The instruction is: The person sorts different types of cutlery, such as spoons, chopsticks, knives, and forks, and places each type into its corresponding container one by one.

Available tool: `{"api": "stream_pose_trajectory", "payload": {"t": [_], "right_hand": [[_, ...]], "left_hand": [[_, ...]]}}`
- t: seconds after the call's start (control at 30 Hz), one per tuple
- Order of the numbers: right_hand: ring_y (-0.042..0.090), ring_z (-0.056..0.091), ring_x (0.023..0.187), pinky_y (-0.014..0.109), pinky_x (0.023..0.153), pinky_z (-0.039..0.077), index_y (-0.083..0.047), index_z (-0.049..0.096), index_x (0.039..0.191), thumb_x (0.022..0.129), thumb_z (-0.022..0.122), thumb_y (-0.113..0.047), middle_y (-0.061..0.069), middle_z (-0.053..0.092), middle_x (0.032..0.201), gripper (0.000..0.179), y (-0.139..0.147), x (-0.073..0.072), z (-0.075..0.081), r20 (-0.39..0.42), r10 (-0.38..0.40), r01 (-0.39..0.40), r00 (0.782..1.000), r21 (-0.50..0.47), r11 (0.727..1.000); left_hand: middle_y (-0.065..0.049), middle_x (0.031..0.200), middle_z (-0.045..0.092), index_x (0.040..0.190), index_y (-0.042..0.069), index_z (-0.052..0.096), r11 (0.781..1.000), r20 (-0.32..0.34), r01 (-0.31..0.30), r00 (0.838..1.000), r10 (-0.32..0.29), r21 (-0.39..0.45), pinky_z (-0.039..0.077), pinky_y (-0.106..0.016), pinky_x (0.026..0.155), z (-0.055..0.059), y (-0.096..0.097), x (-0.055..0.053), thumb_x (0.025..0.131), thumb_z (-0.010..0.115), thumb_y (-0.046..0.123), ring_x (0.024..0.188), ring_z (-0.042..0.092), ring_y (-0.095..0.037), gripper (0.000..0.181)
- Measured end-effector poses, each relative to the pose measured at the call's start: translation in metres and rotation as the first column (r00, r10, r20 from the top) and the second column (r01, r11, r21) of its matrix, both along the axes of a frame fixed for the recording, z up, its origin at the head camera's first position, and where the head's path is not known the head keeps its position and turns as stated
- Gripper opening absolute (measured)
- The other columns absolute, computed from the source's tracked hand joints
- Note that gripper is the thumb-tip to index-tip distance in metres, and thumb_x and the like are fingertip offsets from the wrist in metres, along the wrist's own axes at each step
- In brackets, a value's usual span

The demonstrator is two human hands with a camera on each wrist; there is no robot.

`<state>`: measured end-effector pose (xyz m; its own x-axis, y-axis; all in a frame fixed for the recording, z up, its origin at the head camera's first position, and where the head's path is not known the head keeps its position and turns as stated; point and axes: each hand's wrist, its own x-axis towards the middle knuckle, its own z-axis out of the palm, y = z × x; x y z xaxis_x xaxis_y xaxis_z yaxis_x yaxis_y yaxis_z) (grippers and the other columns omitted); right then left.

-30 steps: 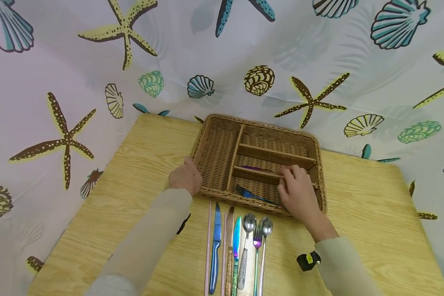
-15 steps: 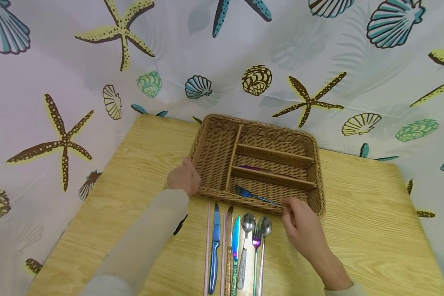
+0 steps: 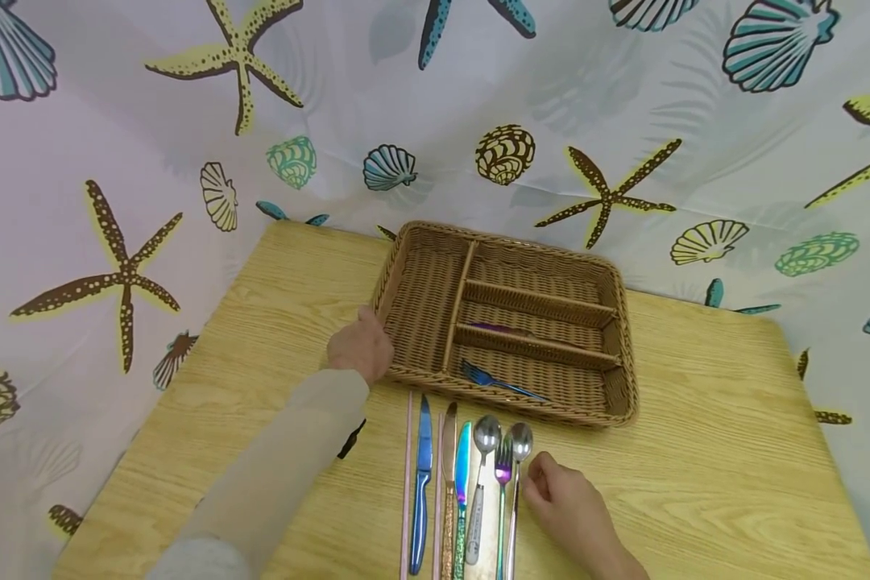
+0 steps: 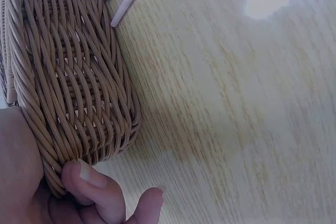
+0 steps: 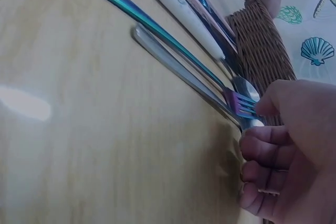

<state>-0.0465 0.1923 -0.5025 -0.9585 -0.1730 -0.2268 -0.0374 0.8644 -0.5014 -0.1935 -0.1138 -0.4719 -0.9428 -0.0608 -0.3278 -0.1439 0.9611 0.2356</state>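
Observation:
My left hand [image 3: 361, 346] grips the front left corner of a woven wicker cutlery tray [image 3: 428, 298]; in the left wrist view its fingers [image 4: 100, 192] curl round the rim. My right hand [image 3: 571, 503], fingers loosely bent and holding nothing, hovers just right of a silver spoon [image 3: 521, 445]. Left of that spoon lies a purple-green fork [image 3: 503, 463], then a spoon with a white handle [image 3: 474, 524]. A blue fork [image 3: 481, 375] lies in the tray's front compartment. A purple utensil [image 3: 500, 329], partly hidden by a divider, is in the compartment behind.
Farther left in the row lie a rainbow knife [image 3: 463, 459], a copper-coloured knife [image 3: 449, 451], a blue knife [image 3: 424, 483] and pink sticks [image 3: 407, 483]. The wooden table [image 3: 718, 419] meets a shell-patterned cloth [image 3: 442, 105] at the back.
My right hand has left the tray, letting go of the blue fork in the front compartment, and moved toward me to beside the silver spoon. My left hand stays on the tray.

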Motion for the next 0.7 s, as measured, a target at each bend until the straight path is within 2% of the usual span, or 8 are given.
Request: {"api": "stream_pose_trajectory", "payload": {"t": [0.23, 0.43, 0.7], "right_hand": [[0.005, 0.034, 0.049, 0.022, 0.044, 0.028, -0.019, 0.052, 0.075, 0.086, 0.068, -0.022, -0.009, 0.041, 0.057, 0.02, -0.013, 0.008, -0.005, -0.014, 0.002, -0.001, 1.0, 0.097, 0.995], [0.009, 0.035, 0.049, 0.026, 0.042, 0.029, -0.018, 0.046, 0.069, 0.087, 0.065, -0.023, -0.006, 0.04, 0.058, 0.026, -0.022, 0.012, -0.004, -0.01, -0.028, 0.029, 1.0, 0.164, 0.986], [0.013, 0.035, 0.046, 0.028, 0.041, 0.026, -0.014, 0.043, 0.064, 0.08, 0.057, -0.014, -0.002, 0.039, 0.054, 0.022, -0.029, 0.01, -0.002, -0.02, -0.083, 0.085, 0.996, 0.248, 0.965]], "left_hand": [[-0.003, 0.05, 0.047, 0.129, -0.009, 0.035, 1.0, -0.023, -0.009, 1.0, 0.009, 0.021, 0.028, -0.027, 0.039, -0.001, -0.001, 0.001, 0.103, 0.032, 0.014, 0.04, 0.035, -0.011, 0.035], [-0.002, 0.05, 0.045, 0.127, -0.008, 0.034, 1.0, -0.019, -0.01, 1.0, 0.01, 0.027, 0.027, -0.026, 0.04, -0.001, -0.002, 0.002, 0.103, 0.032, 0.013, 0.04, 0.034, -0.011, 0.033], [0.0, 0.05, 0.042, 0.121, -0.005, 0.037, 0.999, -0.005, -0.019, 1.0, 0.019, 0.032, 0.025, -0.026, 0.04, 0.0, -0.001, 0.001, 0.102, 0.031, 0.013, 0.04, 0.031, -0.011, 0.027]]}}
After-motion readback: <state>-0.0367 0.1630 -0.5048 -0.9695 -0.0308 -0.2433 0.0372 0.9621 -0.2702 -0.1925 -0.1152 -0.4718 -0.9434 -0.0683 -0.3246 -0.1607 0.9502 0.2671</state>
